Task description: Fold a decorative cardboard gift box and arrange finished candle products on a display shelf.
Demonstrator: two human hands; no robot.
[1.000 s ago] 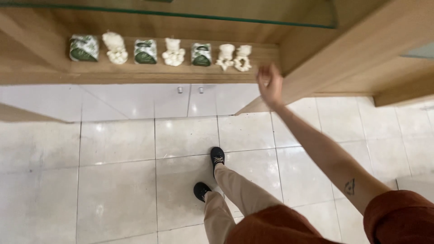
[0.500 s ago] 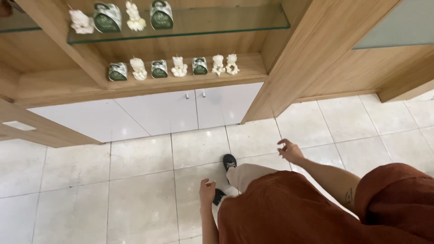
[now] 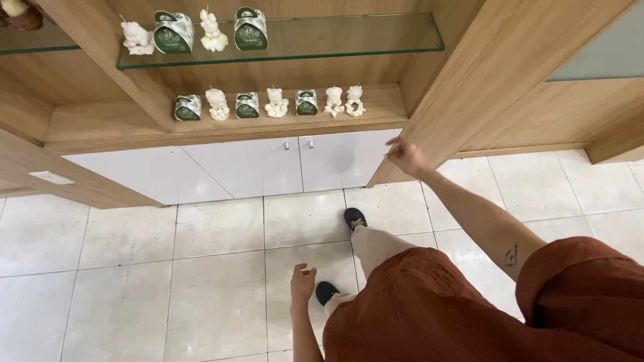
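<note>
R hand [image 3: 406, 157] reaches fwd, fingers loosely spread, gripping nothing; it sits just in front of the wooden side panel [image 3: 469, 74], at the right corner of the white cabinet doors [image 3: 268, 167]. Can't tell if fingertips touch the panel. L hand [image 3: 302, 281] hangs low over the tiled floor [image 3: 134, 268], fingers relaxed apart, empty, near the black shoe [image 3: 326, 292]. Above the doors, wooden shelf [image 3: 107, 127] carries white figurine candles [image 3: 276, 102] alternating w/ green gift boxes [image 3: 247, 105], well apart from both hands. Glass shelf [image 3: 349, 40] higher up, more of same at its left end.
</note>
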